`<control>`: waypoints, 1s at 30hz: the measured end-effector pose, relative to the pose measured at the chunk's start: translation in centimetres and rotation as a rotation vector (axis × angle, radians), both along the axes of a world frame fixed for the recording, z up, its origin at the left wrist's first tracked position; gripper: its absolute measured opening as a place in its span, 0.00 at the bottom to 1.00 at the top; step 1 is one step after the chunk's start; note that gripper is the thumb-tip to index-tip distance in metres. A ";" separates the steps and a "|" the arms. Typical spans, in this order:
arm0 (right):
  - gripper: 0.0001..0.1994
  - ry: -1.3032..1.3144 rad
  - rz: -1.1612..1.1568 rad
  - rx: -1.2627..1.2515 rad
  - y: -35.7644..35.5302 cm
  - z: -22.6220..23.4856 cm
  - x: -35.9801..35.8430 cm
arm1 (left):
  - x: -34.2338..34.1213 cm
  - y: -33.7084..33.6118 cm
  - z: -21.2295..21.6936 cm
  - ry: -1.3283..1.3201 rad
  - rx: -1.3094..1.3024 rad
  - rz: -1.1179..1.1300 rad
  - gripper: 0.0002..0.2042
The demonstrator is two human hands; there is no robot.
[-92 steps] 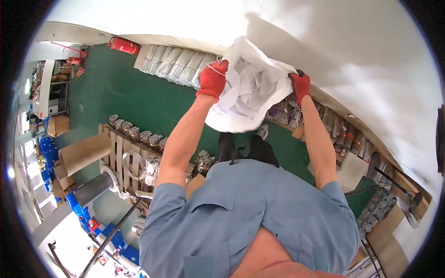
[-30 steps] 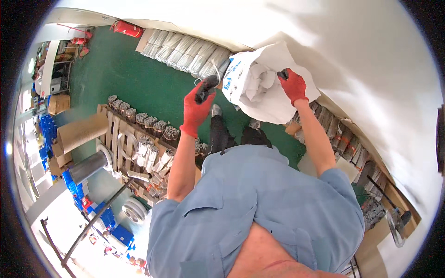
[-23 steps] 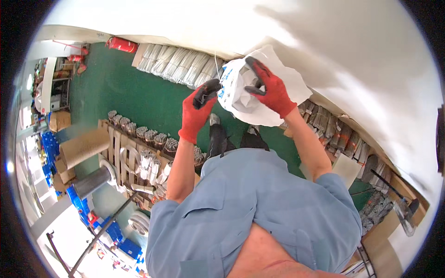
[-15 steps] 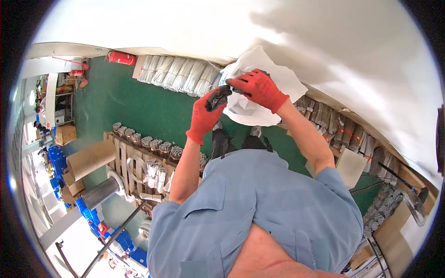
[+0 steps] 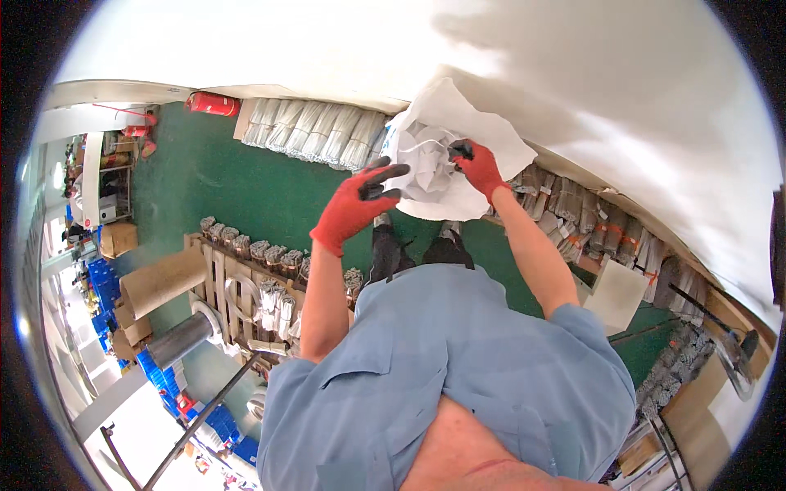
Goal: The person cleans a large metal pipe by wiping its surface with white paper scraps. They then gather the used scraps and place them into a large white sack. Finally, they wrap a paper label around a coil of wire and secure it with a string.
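The white sack (image 5: 491, 135) is at the far edge of the green floor (image 5: 278, 196), beside the white wall (image 5: 589, 98). Its mouth faces up, spread wide; its long axis cannot be judged. Blue marking on its left side is illegible. White scraps (image 5: 428, 170) lie inside. The right hand (image 5: 476, 166) pinches a white cord (image 5: 417, 145) over the mouth. The left hand (image 5: 358, 204), fingers parted, is at the left rim; contact cannot be confirmed.

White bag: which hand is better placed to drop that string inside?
Probably the right hand: it seems to pinch the white string over the mouth of the white bag. The left hand, open and seemingly empty, is by its left edge.
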State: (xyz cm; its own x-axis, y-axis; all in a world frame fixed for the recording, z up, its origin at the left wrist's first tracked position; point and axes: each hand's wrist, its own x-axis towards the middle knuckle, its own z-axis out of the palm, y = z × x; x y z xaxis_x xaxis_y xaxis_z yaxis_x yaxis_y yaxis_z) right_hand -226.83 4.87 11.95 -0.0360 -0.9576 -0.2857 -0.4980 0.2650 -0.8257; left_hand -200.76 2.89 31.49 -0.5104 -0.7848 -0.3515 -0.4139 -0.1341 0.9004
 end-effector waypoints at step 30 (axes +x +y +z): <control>0.34 0.162 0.347 0.209 -6.1 5.4 -3.7 | 18.2 10.6 -9.4 -0.418 0.117 0.420 0.23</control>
State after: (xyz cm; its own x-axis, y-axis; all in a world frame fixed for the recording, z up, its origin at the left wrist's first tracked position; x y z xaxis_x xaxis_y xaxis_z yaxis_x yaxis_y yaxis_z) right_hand -230.49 -1.23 17.38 0.2174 -0.8433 -0.4915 -0.7054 0.2123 -0.6763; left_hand -182.58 13.51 22.06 0.0350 -0.8334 -0.5516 -0.6200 -0.4510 0.6421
